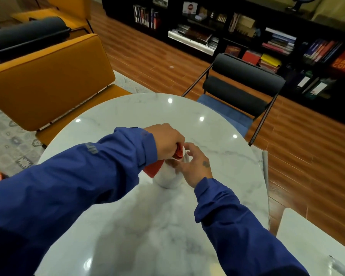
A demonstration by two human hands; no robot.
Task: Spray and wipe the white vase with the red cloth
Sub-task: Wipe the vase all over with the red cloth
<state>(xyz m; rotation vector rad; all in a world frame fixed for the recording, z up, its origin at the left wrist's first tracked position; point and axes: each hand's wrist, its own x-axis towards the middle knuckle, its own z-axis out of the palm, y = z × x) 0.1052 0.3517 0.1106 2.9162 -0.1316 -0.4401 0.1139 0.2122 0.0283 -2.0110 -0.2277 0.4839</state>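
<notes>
Blue jacket sleeves (72, 188) reach over the round white marble desk (147, 226); left hand (165, 141) clenched around the crumpled red cloth (153, 169), pressing it onto the top of the white ceramic vase (168, 179) standing mid-desk; right hand (195, 166) cups the vase's side, fingers loosely spread

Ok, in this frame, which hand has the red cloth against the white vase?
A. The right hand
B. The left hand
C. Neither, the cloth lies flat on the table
B: the left hand grips the red cloth at the top of the white vase, while the right hand steadies the vase's other side.
</notes>
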